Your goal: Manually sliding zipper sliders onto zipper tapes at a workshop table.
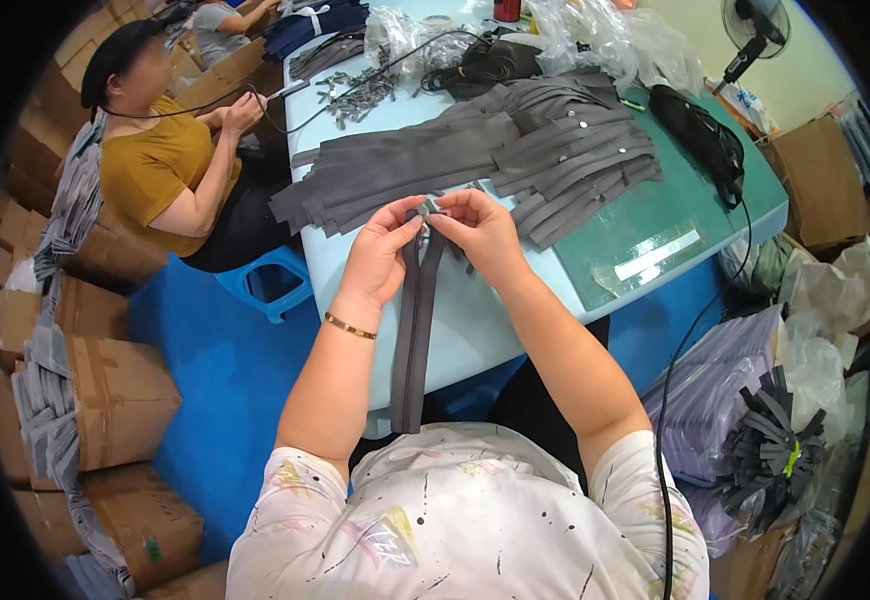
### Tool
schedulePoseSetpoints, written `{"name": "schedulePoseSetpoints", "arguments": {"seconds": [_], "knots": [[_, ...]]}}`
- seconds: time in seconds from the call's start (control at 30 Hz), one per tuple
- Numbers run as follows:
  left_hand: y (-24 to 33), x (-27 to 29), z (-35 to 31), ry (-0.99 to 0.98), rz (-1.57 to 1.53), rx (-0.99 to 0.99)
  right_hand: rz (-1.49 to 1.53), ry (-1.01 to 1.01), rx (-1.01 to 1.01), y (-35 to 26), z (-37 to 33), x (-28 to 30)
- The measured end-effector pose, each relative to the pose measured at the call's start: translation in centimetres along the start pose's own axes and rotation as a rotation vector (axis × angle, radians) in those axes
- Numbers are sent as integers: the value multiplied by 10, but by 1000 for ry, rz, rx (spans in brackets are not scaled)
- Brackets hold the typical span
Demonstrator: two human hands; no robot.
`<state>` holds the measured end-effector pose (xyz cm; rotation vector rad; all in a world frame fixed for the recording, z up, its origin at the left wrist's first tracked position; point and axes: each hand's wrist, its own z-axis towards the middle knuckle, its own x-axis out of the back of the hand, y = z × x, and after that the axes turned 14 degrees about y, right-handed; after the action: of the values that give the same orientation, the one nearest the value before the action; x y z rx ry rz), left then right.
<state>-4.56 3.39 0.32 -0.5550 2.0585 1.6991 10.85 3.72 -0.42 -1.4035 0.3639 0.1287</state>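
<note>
A long dark grey zipper (413, 345) hangs from my fingertips over the table's near edge, its lower end near my lap. My left hand (383, 250) pinches its top end, a bracelet on that wrist. From the other side my right hand (483, 232) closes thumb and fingers on the same end. Between the fingertips shows a small metallic piece, too small to make out fully. Just beyond my hands lie rows of grey zippers (395, 165), overlapping one another. A second fanned pile of zippers (580, 150) with small shiny pieces is to the right.
A green mat (595, 270) covers the table's right side, with a black bag-like bundle (697, 140) on it. Small metal parts (357, 98) lie at the far left. A co-worker (160, 170) sits left, holding a cable. Cardboard boxes (120, 400) line the left; plastic-wrapped bundles (715, 400) stand right.
</note>
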Motion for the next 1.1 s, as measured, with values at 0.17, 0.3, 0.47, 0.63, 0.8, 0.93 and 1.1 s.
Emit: {"name": "schedulePoseSetpoints", "arguments": {"seconds": [0.17, 0.3, 0.47, 0.63, 0.8, 0.93, 1.1], "knots": [[1, 3, 0, -32, 84, 4, -95, -50, -53, -5, -3, 8], [0, 1, -1, -45, 195, -65, -97, -44, -51, -2, -3, 11], [-1, -6, -4, -62, 363, -134, -223, -6, -73, -6, -4, 20], [-1, -6, -5, -101, 503, -157, -345, -23, -159, -20, -11, 26], [-4, -15, -11, -146, 538, -100, -206, -4, -187, -20, -20, 39], [-7, -17, -15, -177, 590, -113, -308, -3, -172, -20, -28, 47], [-13, -22, -17, -148, 421, -7, -125, -9, -217, -22, -35, 51]]}}
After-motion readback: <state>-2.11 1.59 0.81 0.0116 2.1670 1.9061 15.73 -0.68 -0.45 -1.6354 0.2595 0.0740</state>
